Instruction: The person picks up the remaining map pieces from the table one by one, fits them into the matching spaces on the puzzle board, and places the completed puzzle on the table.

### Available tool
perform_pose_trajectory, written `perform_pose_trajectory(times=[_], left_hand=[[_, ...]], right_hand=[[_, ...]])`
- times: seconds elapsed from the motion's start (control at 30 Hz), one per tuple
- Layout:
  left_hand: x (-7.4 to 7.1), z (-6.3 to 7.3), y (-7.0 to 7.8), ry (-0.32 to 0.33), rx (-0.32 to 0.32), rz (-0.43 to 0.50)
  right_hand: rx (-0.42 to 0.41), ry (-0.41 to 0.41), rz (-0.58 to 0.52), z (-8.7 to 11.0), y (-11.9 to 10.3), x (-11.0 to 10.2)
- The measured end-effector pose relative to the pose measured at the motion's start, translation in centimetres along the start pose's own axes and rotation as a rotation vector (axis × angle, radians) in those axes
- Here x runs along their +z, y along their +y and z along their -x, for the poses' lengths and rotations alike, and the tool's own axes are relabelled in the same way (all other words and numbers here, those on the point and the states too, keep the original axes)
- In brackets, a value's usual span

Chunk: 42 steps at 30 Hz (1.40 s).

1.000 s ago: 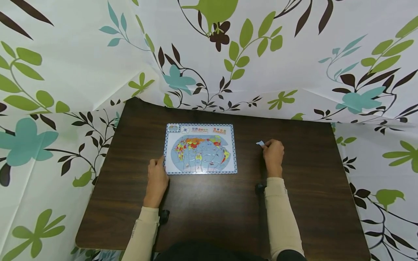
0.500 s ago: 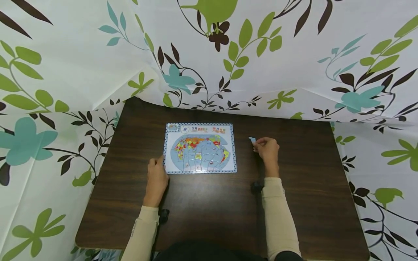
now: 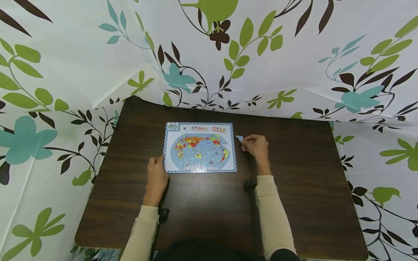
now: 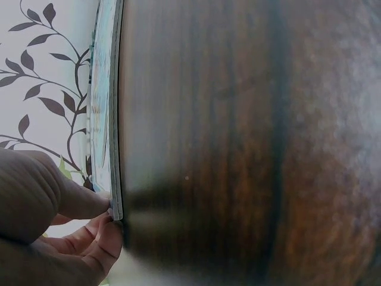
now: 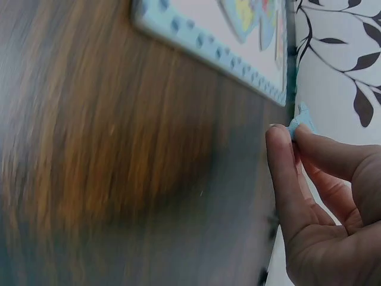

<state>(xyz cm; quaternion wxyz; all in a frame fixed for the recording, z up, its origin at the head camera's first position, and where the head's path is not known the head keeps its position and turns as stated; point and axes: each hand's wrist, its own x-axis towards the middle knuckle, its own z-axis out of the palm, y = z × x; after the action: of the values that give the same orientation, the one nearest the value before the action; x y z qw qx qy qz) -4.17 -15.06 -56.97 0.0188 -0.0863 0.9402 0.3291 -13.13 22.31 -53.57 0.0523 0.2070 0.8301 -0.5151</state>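
A world map jigsaw puzzle (image 3: 200,146) in a flat board with a dotted blue border lies on the dark table. Near the map's upper right, a white gap shows in the pieces. My left hand (image 3: 156,181) grips the board's near left corner; in the left wrist view, the thumb (image 4: 83,201) and fingers meet at its edge. Just off the board's right side, my right hand (image 3: 256,148) pinches a small light blue puzzle piece (image 5: 303,121) between thumb and fingertips, held above the table.
The brown wooden table (image 3: 202,210) extends around the board on all sides. A white curtain with leaf and flower prints (image 3: 209,72) hangs behind it and along both sides. Dark straps with small devices sit at both wrists.
My right hand has moved left with the puzzle piece, from well right of the board to close beside its right edge. The left hand has stayed at the board's corner.
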Motion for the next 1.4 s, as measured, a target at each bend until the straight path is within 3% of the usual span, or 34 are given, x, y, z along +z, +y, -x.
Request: perform_pose_trajectory(times=[0.23, 0.57, 0.73, 0.93, 1.2, 1.4], left_hand=[[0.0, -0.1, -0.1, 0.007, 0.005, 0.0], [0.0, 0.1, 0.0, 0.042, 0.016, -0.012], [0.0, 0.0, -0.1, 0.025, 0.004, -0.012], [-0.1, -0.1, -0.1, -0.01, -0.012, 0.001], [0.0, 0.0, 0.0, 0.024, 0.013, -0.005], [0.0, 0.0, 0.1, 0.03, 0.011, -0.001]], right_hand=[[-0.015, -0.041, 0.009, 0.2, -1.0, 1.3], [-0.01, -0.119, 0.154, 0.8, -1.6, 3.3], [-0.018, -0.138, 0.208, 1.1, -1.4, 3.7], [-0.012, -0.128, 0.273, 1.5, -1.0, 4.0], [-0.032, -0.048, 0.381, 1.9, -1.0, 4.6], [-0.068, -0.038, 0.442, 2.0, -1.1, 4.9]])
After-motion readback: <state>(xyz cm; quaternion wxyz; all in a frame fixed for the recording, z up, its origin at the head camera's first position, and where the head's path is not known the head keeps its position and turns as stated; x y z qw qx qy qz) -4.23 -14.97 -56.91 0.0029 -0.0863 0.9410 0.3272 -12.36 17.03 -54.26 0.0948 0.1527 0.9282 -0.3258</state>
